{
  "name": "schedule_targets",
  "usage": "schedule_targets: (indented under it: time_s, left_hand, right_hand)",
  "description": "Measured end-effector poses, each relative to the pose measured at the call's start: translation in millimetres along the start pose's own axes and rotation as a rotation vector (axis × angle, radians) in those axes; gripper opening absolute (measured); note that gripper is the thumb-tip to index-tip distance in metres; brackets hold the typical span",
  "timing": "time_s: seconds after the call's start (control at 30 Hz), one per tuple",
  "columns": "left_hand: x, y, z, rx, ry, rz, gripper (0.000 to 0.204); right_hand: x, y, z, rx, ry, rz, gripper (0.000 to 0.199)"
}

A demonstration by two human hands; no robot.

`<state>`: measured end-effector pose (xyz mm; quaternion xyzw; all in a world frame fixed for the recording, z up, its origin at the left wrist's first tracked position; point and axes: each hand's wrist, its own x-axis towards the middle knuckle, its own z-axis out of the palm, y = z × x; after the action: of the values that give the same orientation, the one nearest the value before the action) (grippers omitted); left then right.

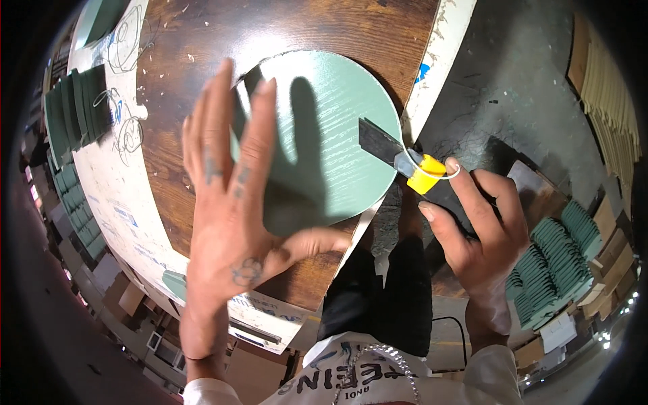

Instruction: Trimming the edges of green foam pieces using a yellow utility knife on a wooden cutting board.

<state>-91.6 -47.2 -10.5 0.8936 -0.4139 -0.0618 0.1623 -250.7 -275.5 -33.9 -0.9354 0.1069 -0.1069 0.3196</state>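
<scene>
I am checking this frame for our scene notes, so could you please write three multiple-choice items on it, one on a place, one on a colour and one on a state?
1. Where does the left hand lie?
A. Flat on the round green panel
B. On the stacks of green pieces to the right
C. On the floor

2. What colour is the handle of the scraper knife?
A. Red
B. Yellow
C. Blue

3. How does the right hand hold the knife?
A. It does not touch it
B. Blade pointing away from the panel
C. Gripped at the handle, blade at the panel's right edge

Answers: 1 A, the spread fingers and thumb rest on the green disc on the brown wooden table. 2 B, the handle part beside the fingertips is yellow. 3 C, the fingers close around the handle and the dark blade meets the disc's rim.
</scene>
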Motion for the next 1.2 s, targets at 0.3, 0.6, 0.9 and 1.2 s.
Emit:
schedule_targets:
  time_s: [0.3, 0.6, 0.9, 1.2]
  left_hand:
    - [16.6, 31.2, 42.4, 0.166, 0.287, -0.352, 0.063]
    - [14.0, 22.5, 46.9, 0.214, 0.308, -0.272, 0.067]
    - [10.0, 12.5, 46.5, -0.096, 0.268, 0.184, 0.039]
    - [2.0, 31.2, 19.4, -0.051, -0.098, 0.159, 0.045]
  right_hand:
    - [-16.7, -8.2, 1.8, -0.146, 0.058, -0.198, 0.049]
    - [-11.2, -5.8, -1.8, -0.072, 0.058, 0.088, 0.042]
    - [-41.1, 3.7, -4.6, -0.035, 0.051, 0.087, 0.053]
    - [-97.7, 1.8, 15.2, 0.441, 0.122, 0.543, 0.054]
